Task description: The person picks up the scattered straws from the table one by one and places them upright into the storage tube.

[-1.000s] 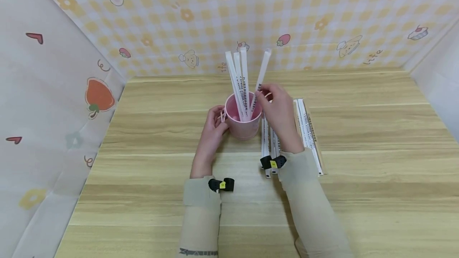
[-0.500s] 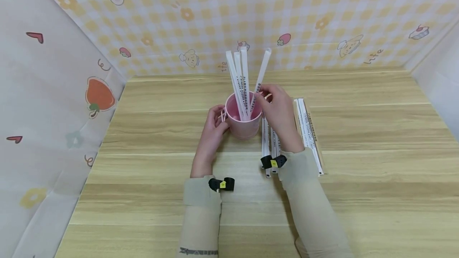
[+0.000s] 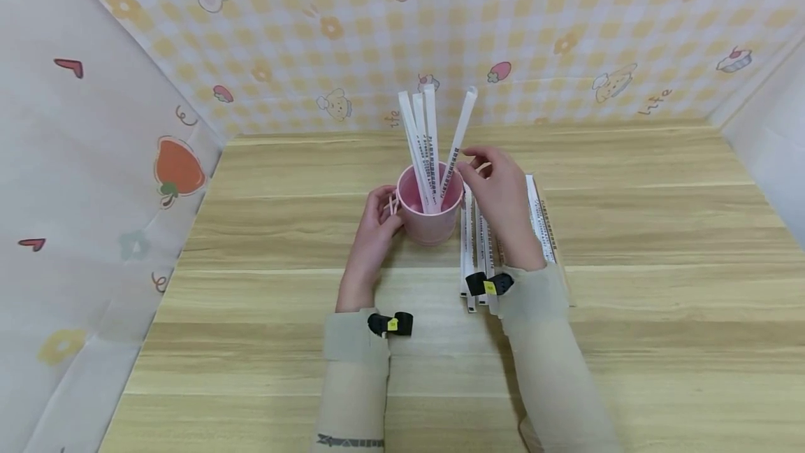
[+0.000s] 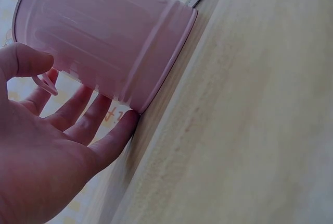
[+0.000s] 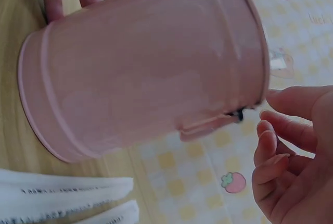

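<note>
A pink bucket [image 3: 430,226] stands upright on the table with several paper-wrapped straws [image 3: 416,135] in it. One wrapped straw [image 3: 462,124] leans against the right side of its rim, apart from the others. My left hand [image 3: 371,233] holds the bucket at its left side by the small handle. In the left wrist view, the thumb and fingers of my left hand [image 4: 52,146] lie about the bucket wall [image 4: 99,31]. Beside the right rim is my right hand [image 3: 499,194], fingers loosely bent and holding nothing. In the right wrist view, its thumb tip reaches the rim's edge.
More wrapped straws [image 3: 472,264] lie on the wooden table [image 3: 264,257] to the right of the bucket, partly under my right forearm. Others [image 3: 542,222] lie farther right. A yellow checked cloth [image 3: 270,40] hangs behind the table.
My right hand has let go of the right-leaning straw and moved slightly right and away from it. That straw stays in the bucket. The left hand keeps its hold.
</note>
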Available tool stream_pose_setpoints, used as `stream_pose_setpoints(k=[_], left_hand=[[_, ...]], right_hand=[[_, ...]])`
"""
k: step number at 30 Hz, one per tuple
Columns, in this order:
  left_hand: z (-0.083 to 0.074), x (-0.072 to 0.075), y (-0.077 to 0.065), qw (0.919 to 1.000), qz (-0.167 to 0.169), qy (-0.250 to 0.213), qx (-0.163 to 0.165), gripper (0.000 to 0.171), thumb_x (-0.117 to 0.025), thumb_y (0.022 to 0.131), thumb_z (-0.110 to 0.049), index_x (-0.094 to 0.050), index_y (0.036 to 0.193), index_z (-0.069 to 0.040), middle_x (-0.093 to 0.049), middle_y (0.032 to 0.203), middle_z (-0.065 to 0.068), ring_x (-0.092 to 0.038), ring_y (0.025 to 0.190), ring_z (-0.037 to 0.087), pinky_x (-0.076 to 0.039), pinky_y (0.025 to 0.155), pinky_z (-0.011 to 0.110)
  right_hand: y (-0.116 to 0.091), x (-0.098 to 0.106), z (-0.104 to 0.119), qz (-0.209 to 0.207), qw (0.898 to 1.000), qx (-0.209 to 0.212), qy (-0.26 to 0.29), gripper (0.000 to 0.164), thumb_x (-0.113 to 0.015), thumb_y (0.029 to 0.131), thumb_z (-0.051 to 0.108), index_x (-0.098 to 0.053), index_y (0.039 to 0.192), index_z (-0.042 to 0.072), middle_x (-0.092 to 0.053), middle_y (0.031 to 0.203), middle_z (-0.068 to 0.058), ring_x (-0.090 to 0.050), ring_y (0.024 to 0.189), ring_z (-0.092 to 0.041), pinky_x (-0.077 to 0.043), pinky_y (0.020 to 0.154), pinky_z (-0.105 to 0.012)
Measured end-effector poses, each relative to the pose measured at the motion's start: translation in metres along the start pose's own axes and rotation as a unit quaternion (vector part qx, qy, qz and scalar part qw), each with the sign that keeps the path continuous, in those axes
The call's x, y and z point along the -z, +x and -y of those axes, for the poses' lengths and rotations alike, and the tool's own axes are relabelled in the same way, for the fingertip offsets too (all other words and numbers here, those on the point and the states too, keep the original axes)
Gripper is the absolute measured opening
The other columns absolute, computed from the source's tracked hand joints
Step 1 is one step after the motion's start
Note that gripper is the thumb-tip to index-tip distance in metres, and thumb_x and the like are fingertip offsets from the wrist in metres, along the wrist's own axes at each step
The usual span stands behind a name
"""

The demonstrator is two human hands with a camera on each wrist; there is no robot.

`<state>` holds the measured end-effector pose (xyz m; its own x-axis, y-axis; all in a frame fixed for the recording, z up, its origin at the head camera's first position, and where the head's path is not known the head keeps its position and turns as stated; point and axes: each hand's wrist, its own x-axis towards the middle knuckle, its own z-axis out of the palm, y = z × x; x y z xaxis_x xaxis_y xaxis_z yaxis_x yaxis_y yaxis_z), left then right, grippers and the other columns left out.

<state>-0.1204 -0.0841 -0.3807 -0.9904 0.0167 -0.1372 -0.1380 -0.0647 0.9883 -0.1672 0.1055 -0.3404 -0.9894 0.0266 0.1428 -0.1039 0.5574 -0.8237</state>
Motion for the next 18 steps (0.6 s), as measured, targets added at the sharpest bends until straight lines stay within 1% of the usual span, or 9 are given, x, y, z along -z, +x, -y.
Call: stream_pose_setpoints(k=[4,9,15,18], left_hand=[[-0.001,0.000,0.000,1.0000,0.001,-0.004,0.003,0.047,-0.049,0.083,-0.003,-0.038,0.127,-0.013,-0.037,0.135,0.004,-0.037,0.122,0.015,-0.038,0.096,0.027],[0.000,0.000,0.001,1.0000,-0.003,-0.002,0.006,0.047,-0.050,0.083,-0.003,-0.039,0.127,-0.014,-0.037,0.135,0.003,-0.037,0.122,0.014,-0.038,0.095,0.027],[0.000,0.000,0.001,1.0000,0.001,0.005,0.002,0.046,-0.049,0.083,-0.004,-0.039,0.127,-0.014,-0.036,0.136,0.003,-0.036,0.123,0.016,-0.038,0.096,0.029],[0.001,0.001,0.001,1.0000,0.002,0.007,-0.001,0.046,-0.049,0.083,-0.005,-0.038,0.127,-0.015,-0.037,0.135,0.003,-0.036,0.123,0.015,-0.038,0.096,0.028]], right_hand=[[-0.001,0.009,-0.005,-0.018,1.000,-0.004,-0.002,0.036,-0.056,0.085,0.034,-0.058,0.115,0.014,-0.056,0.093,-0.001,-0.050,0.081,-0.016,-0.043,0.066,-0.028],[-0.004,0.022,-0.020,-0.042,0.999,-0.013,-0.006,0.036,-0.055,0.086,0.035,-0.058,0.115,0.013,-0.056,0.093,-0.002,-0.051,0.082,-0.017,-0.043,0.067,-0.028],[-0.014,0.041,-0.036,-0.067,0.997,-0.024,-0.032,0.035,-0.054,0.087,0.033,-0.059,0.112,0.009,-0.055,0.091,-0.006,-0.051,0.080,-0.019,-0.041,0.065,-0.030],[-0.017,0.048,-0.044,-0.070,0.996,-0.031,-0.047,0.035,-0.053,0.087,0.033,-0.059,0.112,0.009,-0.055,0.091,-0.006,-0.051,0.081,-0.019,-0.041,0.065,-0.030]])
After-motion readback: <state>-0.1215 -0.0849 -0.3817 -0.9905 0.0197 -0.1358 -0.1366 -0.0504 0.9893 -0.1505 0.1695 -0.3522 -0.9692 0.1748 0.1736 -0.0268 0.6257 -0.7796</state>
